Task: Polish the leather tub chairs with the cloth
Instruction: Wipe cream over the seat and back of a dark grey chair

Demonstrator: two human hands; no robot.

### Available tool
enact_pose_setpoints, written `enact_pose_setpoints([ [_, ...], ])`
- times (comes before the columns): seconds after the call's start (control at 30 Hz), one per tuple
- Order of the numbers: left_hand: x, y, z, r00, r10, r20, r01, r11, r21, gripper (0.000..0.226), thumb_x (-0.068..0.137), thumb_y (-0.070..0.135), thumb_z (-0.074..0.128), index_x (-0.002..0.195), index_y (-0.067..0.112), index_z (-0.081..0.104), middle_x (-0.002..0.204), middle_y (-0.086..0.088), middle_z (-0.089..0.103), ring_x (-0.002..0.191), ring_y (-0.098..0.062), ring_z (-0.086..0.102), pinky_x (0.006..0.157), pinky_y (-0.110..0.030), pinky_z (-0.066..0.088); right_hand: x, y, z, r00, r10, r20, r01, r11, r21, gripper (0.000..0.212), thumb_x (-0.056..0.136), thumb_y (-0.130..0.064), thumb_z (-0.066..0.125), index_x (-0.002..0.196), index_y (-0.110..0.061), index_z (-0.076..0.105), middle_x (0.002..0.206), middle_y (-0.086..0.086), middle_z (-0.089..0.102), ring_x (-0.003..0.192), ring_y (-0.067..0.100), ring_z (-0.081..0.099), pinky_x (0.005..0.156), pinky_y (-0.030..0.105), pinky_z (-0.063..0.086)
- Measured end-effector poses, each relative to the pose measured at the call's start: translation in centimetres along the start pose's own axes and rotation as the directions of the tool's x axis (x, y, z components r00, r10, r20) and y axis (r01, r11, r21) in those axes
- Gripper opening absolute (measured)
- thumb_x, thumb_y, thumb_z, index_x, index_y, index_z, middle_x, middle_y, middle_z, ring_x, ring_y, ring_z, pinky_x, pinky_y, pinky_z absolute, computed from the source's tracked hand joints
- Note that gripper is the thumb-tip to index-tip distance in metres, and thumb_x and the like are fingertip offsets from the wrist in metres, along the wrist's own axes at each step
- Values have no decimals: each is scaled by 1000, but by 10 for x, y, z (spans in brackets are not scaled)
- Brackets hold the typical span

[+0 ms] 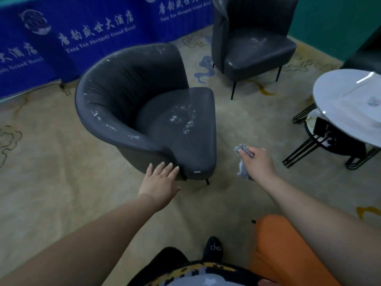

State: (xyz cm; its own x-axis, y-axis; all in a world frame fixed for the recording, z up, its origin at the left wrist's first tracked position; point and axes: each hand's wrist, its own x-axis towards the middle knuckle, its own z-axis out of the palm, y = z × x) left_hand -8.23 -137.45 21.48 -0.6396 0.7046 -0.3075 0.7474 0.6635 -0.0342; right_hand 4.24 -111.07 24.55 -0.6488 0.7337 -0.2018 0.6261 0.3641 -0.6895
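A dark grey leather tub chair (pixel 132 104) stands on the carpet in front of me, its seat and backrest marked with shiny wet streaks. My left hand (pixel 159 180) reaches out with straight fingers, the fingertips at the chair's near arm end. To the right of the seat's front edge, my right hand (pixel 257 162) grips a crumpled grey cloth (pixel 243 159) in the air, apart from the chair. A second grey leather chair (pixel 253 38) on thin black legs stands farther back at the right.
A round white table (pixel 348 104) on a black wire frame stands at the right. Blue banners (pixel 61 38) line the back left and a green wall lies behind the far chair. My shoe (pixel 213 247) and an orange garment (pixel 288 254) are at the bottom.
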Motion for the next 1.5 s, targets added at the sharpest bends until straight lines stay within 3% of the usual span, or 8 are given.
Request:
enact_pose_setpoints([
  [0.33, 117, -25, -18, 1000, -7, 9, 8, 999, -37, 71, 95, 55, 36, 153, 26, 7, 161, 4, 8, 148, -19, -3, 117, -46, -7, 111, -29, 12, 997, -63, 43, 66, 995, -70, 23, 91, -35, 56, 83, -18, 69, 84, 18, 58, 71, 23, 52, 60, 26, 27],
  [0.47, 176, -48, -27, 1000, 14, 26, -13, 1000, -21, 71, 96, 54, 34, 153, 25, 4, 161, 3, 4, 148, -19, -4, 116, -45, -8, 169, -53, 11, 997, -75, 18, 76, 996, -51, 18, 91, -30, 59, 79, -21, 67, 80, 20, 58, 70, 24, 53, 59, 26, 26],
  [0.6, 229, -71, -40, 999, 2, 35, -1, 1000, -25, 70, 97, 53, 34, 154, 25, 4, 161, 3, 4, 148, -20, -3, 117, -45, -6, 224, -78, 17, 995, -86, 40, 87, 996, -29, 15, 91, -32, 59, 80, -24, 64, 87, 20, 59, 73, 29, 60, 64, 27, 39],
  [0.77, 271, -98, -44, 998, -39, 46, 41, 999, -36, 71, 96, 54, 35, 153, 26, 5, 161, 4, 6, 148, -19, -1, 117, -44, -5, 277, -102, 40, 997, -82, 16, 82, 997, 8, 26, 90, -35, 60, 102, -15, 72, 93, 14, 52, 75, 29, 61, 74, 45, 55],
  [0.93, 294, -114, -34, 975, -217, 51, 221, 970, -99, 74, 94, 55, 37, 153, 25, 4, 161, 5, 10, 148, -19, 0, 117, -45, -3, 335, -115, 69, 975, -176, 132, 182, 983, -32, 25, 90, -38, 58, 104, -22, 72, 91, 14, 56, 70, 14, 56, 50, 11, 42],
  [1.1, 322, -113, -28, 892, -435, 119, 449, 883, -137, 72, 96, 54, 34, 153, 23, 3, 161, 4, 9, 148, -20, 0, 118, -46, -1, 416, -139, 98, 905, -287, 314, 304, 953, -5, 27, 90, -38, 60, 111, -25, 70, 98, 13, 59, 82, 21, 61, 73, 27, 48],
  [1.27, 349, -82, -31, 753, -629, 195, 658, 722, -214, 70, 97, 53, 34, 153, 21, 7, 161, 2, 11, 148, -20, 2, 118, -45, 2, 489, -159, 110, 779, -437, 450, 486, 874, 7, 22, 89, -37, 63, 106, -25, 71, 103, 7, 57, 81, 9, 58, 59, -1, 37],
  [1.5, 373, -23, -26, 526, -782, 335, 842, 426, -331, 70, 96, 53, 34, 153, 23, 7, 161, 2, 7, 148, -21, 0, 118, -46, 2, 553, -169, 122, 583, -499, 641, 598, 798, 77, 25, 88, -39, 62, 107, -23, 70, 95, 10, 59, 81, 10, 59, 74, 20, 41],
])
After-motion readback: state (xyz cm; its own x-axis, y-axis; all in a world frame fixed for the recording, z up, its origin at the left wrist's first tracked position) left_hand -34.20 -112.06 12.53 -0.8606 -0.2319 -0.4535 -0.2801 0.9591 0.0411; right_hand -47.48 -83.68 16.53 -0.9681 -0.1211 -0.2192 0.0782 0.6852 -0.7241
